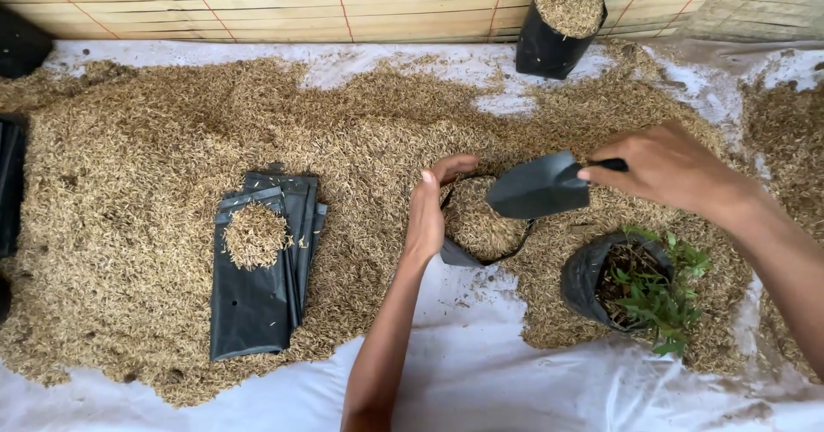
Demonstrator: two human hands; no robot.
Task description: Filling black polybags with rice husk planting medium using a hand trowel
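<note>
A white plastic sheet (481, 372) covers the ground and carries a broad, loose heap of tan rice husks (129, 226). A flat stack of empty black plastic nursery bags (257, 303) lies on the husks, with a small husk pile on top.

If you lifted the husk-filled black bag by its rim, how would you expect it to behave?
The black bag looks like thin film, so its wall would probably buckle; the left hand is holding the rim open. Its fill of husks suggests little weight for its size. Brim-full, it may well spill if tipped, as the trowel in the right hand sits over it.
</note>
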